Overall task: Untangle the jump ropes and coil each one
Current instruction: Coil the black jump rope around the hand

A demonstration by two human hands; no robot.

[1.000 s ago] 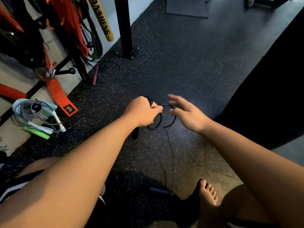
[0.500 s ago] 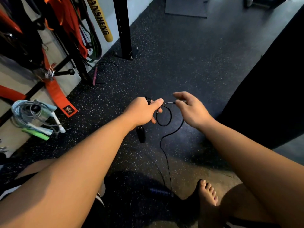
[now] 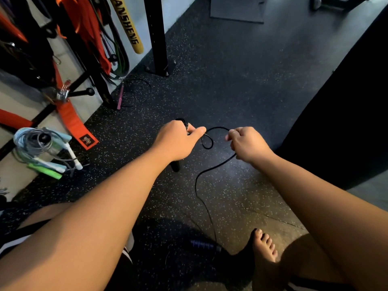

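Observation:
A thin black jump rope (image 3: 206, 171) runs between both hands above the speckled rubber floor. My left hand (image 3: 176, 139) is closed around a bundle of black coils and a black handle (image 3: 175, 165) that sticks out below the fist. My right hand (image 3: 247, 143) pinches the cord a short way to the right, and a small loop hangs between the two hands. The loose cord trails down to the other dark handle (image 3: 204, 245) on the floor near my bare foot. A coiled bundle of pale blue, grey and green ropes (image 3: 44, 150) lies at the left wall.
A pink-handled rope (image 3: 126, 95) lies by the black rack post (image 3: 156, 36). Orange straps (image 3: 73, 120) and resistance bands hang on the left rack. A large black pad (image 3: 346, 114) stands at the right. A grey mat (image 3: 237, 9) lies at the back.
My right hand went from open fingers to pinching the cord, then drew it out to the right. The loop between the hands got smaller. My left hand stayed put.

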